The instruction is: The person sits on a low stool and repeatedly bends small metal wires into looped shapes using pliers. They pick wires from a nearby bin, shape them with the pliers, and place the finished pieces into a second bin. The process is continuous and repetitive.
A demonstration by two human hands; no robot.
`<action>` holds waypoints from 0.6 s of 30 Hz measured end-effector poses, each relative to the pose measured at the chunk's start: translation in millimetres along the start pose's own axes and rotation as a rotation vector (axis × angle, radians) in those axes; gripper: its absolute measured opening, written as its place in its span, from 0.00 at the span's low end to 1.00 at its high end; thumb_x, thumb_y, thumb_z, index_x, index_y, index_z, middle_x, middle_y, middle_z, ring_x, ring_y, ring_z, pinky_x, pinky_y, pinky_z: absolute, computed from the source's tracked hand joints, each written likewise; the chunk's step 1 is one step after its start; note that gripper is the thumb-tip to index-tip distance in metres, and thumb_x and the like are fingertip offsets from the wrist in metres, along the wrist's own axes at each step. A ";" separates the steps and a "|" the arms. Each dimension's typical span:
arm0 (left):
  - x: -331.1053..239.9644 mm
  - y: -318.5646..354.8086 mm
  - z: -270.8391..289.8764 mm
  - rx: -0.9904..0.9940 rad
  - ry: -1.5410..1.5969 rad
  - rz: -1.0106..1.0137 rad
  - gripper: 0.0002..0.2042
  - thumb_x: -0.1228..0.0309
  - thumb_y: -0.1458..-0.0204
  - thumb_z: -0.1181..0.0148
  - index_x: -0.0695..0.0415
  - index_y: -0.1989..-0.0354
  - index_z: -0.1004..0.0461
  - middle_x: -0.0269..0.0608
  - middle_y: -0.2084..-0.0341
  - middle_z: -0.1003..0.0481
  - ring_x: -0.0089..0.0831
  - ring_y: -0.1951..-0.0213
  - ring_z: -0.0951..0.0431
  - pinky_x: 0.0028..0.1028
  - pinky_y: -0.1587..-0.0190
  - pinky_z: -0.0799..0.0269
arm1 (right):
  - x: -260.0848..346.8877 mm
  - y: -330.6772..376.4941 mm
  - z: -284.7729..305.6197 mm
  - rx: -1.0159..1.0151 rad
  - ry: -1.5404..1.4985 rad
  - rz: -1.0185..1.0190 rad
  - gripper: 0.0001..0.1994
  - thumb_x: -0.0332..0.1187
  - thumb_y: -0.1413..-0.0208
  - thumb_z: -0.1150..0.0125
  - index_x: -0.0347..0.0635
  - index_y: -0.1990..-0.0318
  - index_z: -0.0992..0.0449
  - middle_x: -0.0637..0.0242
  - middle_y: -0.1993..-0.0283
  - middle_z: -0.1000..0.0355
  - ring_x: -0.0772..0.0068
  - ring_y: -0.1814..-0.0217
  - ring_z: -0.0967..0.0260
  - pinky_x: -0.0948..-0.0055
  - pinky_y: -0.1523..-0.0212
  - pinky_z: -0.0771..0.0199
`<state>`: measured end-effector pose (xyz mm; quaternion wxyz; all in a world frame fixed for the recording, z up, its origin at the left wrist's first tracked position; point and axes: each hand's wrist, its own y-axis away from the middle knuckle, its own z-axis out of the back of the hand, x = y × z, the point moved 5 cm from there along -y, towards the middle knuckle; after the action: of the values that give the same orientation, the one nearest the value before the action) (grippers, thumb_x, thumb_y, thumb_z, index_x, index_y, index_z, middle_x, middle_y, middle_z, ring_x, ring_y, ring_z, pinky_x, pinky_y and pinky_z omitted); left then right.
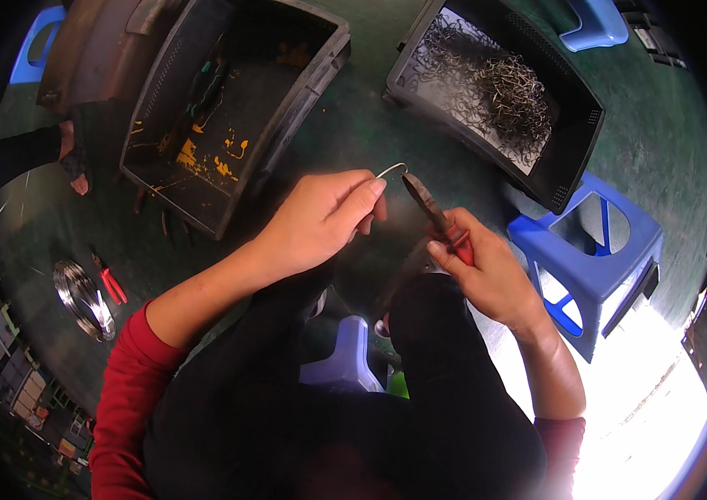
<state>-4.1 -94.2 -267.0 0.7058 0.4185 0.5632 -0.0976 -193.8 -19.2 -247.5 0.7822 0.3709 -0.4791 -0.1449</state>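
Pinching a thin bent wire [393,167], the left hand [320,217] is squeezing one end between its thumb and finger. The free part is curving up and over like a little hook. It is hanging in the air over the green floor [353,137], between the right edge of the left black bin [291,121] and the near left corner of the right black bin [577,125]. The right hand [491,275] is wrapping its fingers around the red handles of the pliers [428,204]. Their tip is pointing at the curved end of the wire, but I cannot tell if it is touching it.

The wire is looking very light, a bit springy, and stiff enough to hold its bend. It may be feeling slick, and its end may be sharp, so a good spot to pinch is likely a little way back from the tip.

In the right black bin, a heap of bent wire pieces [516,100] is lying toward the right edge. On the floor, off the near left corner of the left black bin, a shiny wire coil [103,321] is resting beside the spare red-handled pliers [113,287]
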 end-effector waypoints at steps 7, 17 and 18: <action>-6.3 0.4 0.8 -0.067 -0.193 -0.095 0.18 0.66 0.34 0.55 0.64 0.74 0.29 0.38 0.83 0.30 0.23 0.78 0.29 0.24 0.72 0.34 | -2.7 -1.7 -5.2 0.072 -0.120 0.009 0.18 0.42 0.39 0.42 0.37 0.51 0.29 0.52 0.55 0.25 0.54 0.50 0.26 0.63 0.48 0.31; 5.7 -1.9 -2.3 -0.023 0.190 0.119 0.22 0.58 0.34 0.56 0.58 0.77 0.28 0.30 0.86 0.35 0.17 0.82 0.38 0.19 0.77 0.44 | 7.4 1.5 3.4 -0.224 0.298 0.119 0.15 0.26 0.48 0.38 0.41 0.52 0.30 0.57 0.58 0.29 0.48 0.53 0.29 0.55 0.54 0.30; 8.6 -1.9 -3.4 -0.007 0.261 0.175 0.22 0.57 0.34 0.56 0.58 0.78 0.29 0.29 0.86 0.35 0.16 0.82 0.39 0.19 0.78 0.46 | 10.5 1.7 2.7 -0.276 0.371 0.165 0.16 0.24 0.50 0.38 0.42 0.52 0.30 0.58 0.58 0.31 0.48 0.53 0.30 0.54 0.55 0.30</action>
<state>-4.7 -90.2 -275.5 0.6338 0.4728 0.6118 0.0215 -191.1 -25.3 -238.8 0.9093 0.2403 -0.3316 -0.0740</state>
